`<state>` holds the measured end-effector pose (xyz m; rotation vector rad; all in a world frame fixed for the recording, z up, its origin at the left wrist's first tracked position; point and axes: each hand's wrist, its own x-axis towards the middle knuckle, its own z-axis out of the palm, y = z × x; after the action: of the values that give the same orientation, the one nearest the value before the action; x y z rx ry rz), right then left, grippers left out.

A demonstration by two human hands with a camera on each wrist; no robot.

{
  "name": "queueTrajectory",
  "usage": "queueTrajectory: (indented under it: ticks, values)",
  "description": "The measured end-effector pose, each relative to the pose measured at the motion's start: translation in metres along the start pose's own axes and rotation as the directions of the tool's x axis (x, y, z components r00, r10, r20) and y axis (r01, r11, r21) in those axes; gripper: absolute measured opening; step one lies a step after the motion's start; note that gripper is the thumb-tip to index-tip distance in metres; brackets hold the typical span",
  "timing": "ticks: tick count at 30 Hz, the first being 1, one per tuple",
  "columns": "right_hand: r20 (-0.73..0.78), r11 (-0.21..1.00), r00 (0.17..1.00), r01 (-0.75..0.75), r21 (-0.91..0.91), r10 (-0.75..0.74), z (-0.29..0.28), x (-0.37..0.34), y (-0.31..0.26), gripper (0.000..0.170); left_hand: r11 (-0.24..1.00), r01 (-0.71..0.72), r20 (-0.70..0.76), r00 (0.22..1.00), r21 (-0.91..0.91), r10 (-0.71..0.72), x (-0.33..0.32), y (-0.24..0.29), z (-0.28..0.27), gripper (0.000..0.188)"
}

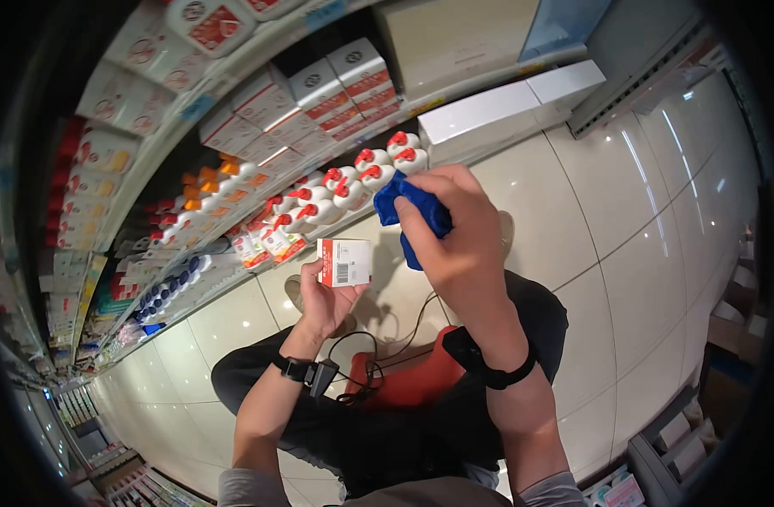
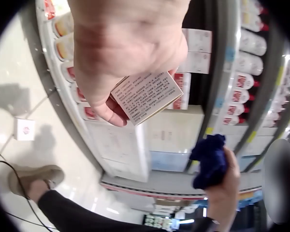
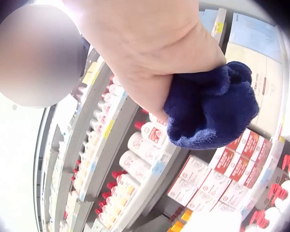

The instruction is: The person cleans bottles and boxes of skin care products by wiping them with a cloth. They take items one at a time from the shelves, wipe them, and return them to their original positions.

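Observation:
My left hand (image 1: pixel 328 308) holds a small white-and-red carton (image 1: pixel 344 263), its barcode side facing up, with the thumb along its left edge. In the left wrist view the carton (image 2: pixel 147 96) shows a face covered in small print, and the fingers bend around its edge. Bunched in my right hand (image 1: pixel 459 224) is a dark blue cloth (image 1: pixel 412 215), raised beside and a little above the carton. The right wrist view has the crumpled, fuzzy cloth (image 3: pixel 212 106) hanging from the grip; the fingers are mostly hidden behind it.
Store shelves on the left carry red-capped pump bottles (image 1: pixel 319 211), stacked cartons (image 1: pixel 344 80) and orange-capped bottles (image 1: pixel 209 182). A long white box (image 1: pixel 480 118) lines the lowest shelf. Between the legs are a red stool (image 1: pixel 404 380) and black cables (image 1: pixel 374 359). A white box (image 2: pixel 25 129) sits on the tiled floor.

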<state>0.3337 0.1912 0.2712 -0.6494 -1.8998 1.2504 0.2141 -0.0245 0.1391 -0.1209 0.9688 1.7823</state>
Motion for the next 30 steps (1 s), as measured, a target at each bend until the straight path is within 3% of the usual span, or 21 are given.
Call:
queueTrajectory:
  ticks: [2, 3, 4, 6, 9, 10, 12, 14, 15, 16, 17, 19, 20, 22, 23, 24, 25, 26, 27, 28, 30]
  values:
    - [0.013, 0.995, 0.995, 0.102, -0.004, -0.102, 0.018, -0.008, -0.009, 0.024, 0.998, -0.046, 0.074, 0.996, -0.042, 0.049, -0.021, 0.022, 0.040, 0.062]
    - [0.038, 0.999, 0.999, 0.037, -0.038, -0.036, 0.027, -0.015, -0.022, 0.022, 0.994, -0.098, 0.033, 0.994, -0.044, 0.100, -0.028, 0.031, 0.064, 0.062]
    - [0.005, 0.990, 0.991, 0.134, -0.036, -0.134, 0.039, -0.025, -0.026, 0.021, 0.988, -0.146, -0.007, 0.989, -0.048, 0.146, -0.032, 0.039, 0.077, 0.063]
    - [0.150, 0.943, 0.937, 0.327, -0.052, -0.317, 0.056, -0.043, -0.040, 0.024, 0.997, -0.080, -0.005, 0.997, 0.021, 0.080, -0.044, 0.052, 0.081, 0.066]
    - [0.145, 0.918, 0.917, 0.386, -0.089, -0.372, 0.064, -0.038, -0.043, 0.029, 0.983, -0.093, 0.195, 0.973, -0.158, 0.123, -0.043, 0.061, 0.078, 0.064]
    - [0.147, 0.916, 0.915, 0.391, -0.095, -0.375, 0.067, -0.033, -0.037, 0.029, 0.978, -0.148, 0.089, 0.983, -0.146, 0.161, -0.041, 0.059, 0.086, 0.064]
    - [-0.044, 0.942, 0.952, 0.291, -0.169, -0.302, 0.074, -0.022, -0.022, 0.031, 0.970, -0.172, 0.144, 0.970, -0.172, 0.197, -0.032, 0.058, 0.080, 0.065]
    - [0.142, 0.907, 0.923, 0.380, -0.183, -0.358, 0.074, -0.030, -0.043, 0.031, 0.962, -0.096, 0.124, 0.983, -0.257, 0.132, -0.029, 0.057, 0.069, 0.065]
    - [0.219, 0.897, 0.908, 0.399, -0.190, -0.358, 0.074, -0.031, -0.048, 0.031, 0.985, -0.144, 0.032, 0.989, -0.091, 0.147, -0.031, 0.062, 0.073, 0.069]
    - [0.293, 0.888, 0.888, 0.419, -0.192, -0.355, 0.075, -0.033, -0.050, 0.032, 0.985, -0.098, 0.142, 0.983, -0.140, 0.118, -0.031, 0.068, 0.070, 0.067]
    - [0.303, 0.888, 0.885, 0.420, -0.188, -0.354, 0.078, -0.029, -0.045, 0.032, 0.982, -0.104, 0.147, 0.981, -0.159, 0.127, -0.029, 0.068, 0.067, 0.067]
    - [0.111, 0.869, 0.926, 0.378, -0.320, -0.362, 0.084, -0.018, -0.027, 0.027, 0.963, -0.131, 0.198, 0.964, -0.237, 0.180, -0.025, 0.067, 0.067, 0.064]
    - [0.118, 0.867, 0.922, 0.387, -0.314, -0.369, 0.085, -0.019, -0.022, 0.027, 0.970, -0.181, 0.164, 0.965, -0.159, 0.207, -0.024, 0.066, 0.066, 0.064]
    - [0.068, 0.989, 0.993, 0.108, -0.104, -0.102, 0.085, -0.018, -0.013, 0.024, 0.970, -0.203, 0.124, 0.968, -0.131, 0.219, -0.025, 0.070, 0.062, 0.063]
    - [0.036, 0.993, 0.993, 0.112, -0.036, -0.111, 0.084, -0.017, -0.009, 0.026, 0.968, -0.210, 0.127, 0.965, -0.136, 0.228, -0.026, 0.072, 0.063, 0.063]
    - [0.040, 0.992, 0.992, 0.121, -0.036, -0.120, 0.081, -0.013, -0.011, 0.026, 0.962, -0.274, 0.079, 0.958, -0.012, 0.274, -0.028, 0.074, 0.064, 0.065]
    - [0.003, 0.970, 0.974, 0.224, -0.090, -0.225, 0.078, -0.009, -0.015, 0.026, 0.938, -0.328, 0.034, 0.945, 0.114, 0.326, -0.029, 0.076, 0.065, 0.069]
    - [-0.025, 0.936, 0.944, 0.321, -0.147, -0.328, 0.075, -0.006, -0.020, 0.026, 0.936, -0.336, 0.032, 0.942, 0.105, 0.334, -0.030, 0.076, 0.063, 0.069]
    - [0.048, 0.886, 0.906, 0.422, -0.192, -0.421, 0.071, -0.007, -0.023, 0.031, 0.897, -0.360, 0.038, 0.931, 0.256, 0.363, -0.030, 0.076, 0.061, 0.072]
    - [0.060, 0.881, 0.902, 0.432, -0.192, -0.428, 0.069, -0.010, -0.030, 0.031, 0.836, -0.375, 0.047, 0.920, 0.401, 0.390, -0.031, 0.075, 0.062, 0.076]
    - [0.354, 0.795, 0.806, 0.565, -0.220, -0.474, 0.067, -0.019, -0.043, 0.032, 0.774, -0.467, 0.086, 0.873, 0.427, 0.480, -0.035, 0.072, 0.064, 0.077]
